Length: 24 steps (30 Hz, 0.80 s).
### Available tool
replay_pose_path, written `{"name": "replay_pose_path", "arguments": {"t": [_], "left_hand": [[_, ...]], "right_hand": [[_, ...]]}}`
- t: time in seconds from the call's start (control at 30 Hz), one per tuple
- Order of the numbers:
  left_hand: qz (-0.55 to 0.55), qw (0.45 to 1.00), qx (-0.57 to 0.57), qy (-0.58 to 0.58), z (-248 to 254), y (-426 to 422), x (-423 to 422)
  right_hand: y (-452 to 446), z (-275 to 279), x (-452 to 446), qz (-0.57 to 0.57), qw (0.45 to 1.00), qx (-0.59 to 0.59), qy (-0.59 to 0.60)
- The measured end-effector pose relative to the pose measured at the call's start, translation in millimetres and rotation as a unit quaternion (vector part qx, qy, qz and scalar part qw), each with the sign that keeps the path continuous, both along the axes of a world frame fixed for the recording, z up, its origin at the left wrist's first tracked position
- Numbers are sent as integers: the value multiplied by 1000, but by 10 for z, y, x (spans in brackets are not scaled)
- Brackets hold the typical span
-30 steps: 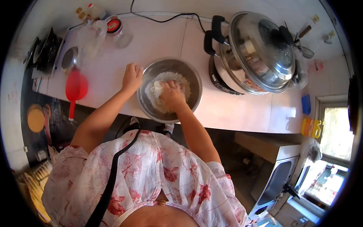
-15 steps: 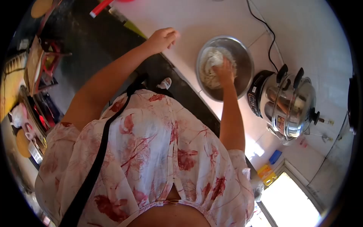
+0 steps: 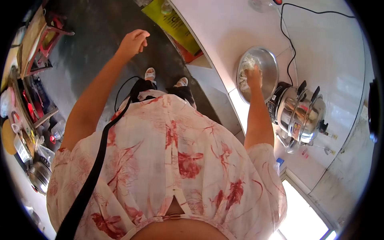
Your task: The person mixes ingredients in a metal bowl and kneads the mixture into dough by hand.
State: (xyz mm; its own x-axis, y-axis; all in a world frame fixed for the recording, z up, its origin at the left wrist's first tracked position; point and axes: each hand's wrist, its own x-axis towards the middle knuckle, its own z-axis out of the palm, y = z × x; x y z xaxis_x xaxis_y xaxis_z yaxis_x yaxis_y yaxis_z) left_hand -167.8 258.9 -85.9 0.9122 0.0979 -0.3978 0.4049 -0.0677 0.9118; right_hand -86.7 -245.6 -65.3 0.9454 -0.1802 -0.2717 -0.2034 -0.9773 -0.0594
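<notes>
My right hand (image 3: 254, 77) is inside a round metal bowl (image 3: 272, 64), its fingers bunched and pressed into pale, clumpy floury dough (image 3: 243, 76). The fingertips are partly hidden by the dough. The bowl rests near the edge of the light counter and looks tilted in this wide view. My left hand (image 3: 135, 43) is held out over the floor, away from the counter, with its fingers curled in and no object visible in them.
Beside the bowl a steel steamer pot (image 3: 300, 114) sits on a black electric cooker (image 3: 277, 102). A black cord (image 3: 294, 48) runs along the counter (image 3: 216, 24). Below the counter edge hangs a yellow bag (image 3: 176, 28). Shelves (image 3: 34, 106) with household items stand at the left.
The view has shifted, so the bowl appears farther right and more floor shows. My left hand has moved left, away from the counter edge. My right hand stays in the dough, its fingers less spread.
</notes>
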Motion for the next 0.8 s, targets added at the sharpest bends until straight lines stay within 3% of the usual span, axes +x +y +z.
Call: {"name": "replay_pose_path", "arguments": {"t": [0.13, 0.27, 0.33, 0.4, 0.57, 0.8], "left_hand": [[4, 1000, 5, -7, 137, 45, 61], [-33, 998, 38, -28, 345, -150, 166], [-45, 997, 46, -39, 464, -347, 181], [-51, 997, 34, -47, 522, -569, 179], [-78, 994, 2, -73, 427, -1223, 69], [-148, 988, 34, -31, 809, -2010, 2]], "right_hand": [[17, 27, 19, 26, 1000, 2, -1], [-184, -68, -70, 115, 987, 62, -91], [-167, 30, -126, 114, 987, 65, -98], [-227, 62, -151, 188, 976, 94, -63], [-271, 268, -297, 152, 980, 119, -54], [-418, 372, -446, 94, 978, 185, -29]]}}
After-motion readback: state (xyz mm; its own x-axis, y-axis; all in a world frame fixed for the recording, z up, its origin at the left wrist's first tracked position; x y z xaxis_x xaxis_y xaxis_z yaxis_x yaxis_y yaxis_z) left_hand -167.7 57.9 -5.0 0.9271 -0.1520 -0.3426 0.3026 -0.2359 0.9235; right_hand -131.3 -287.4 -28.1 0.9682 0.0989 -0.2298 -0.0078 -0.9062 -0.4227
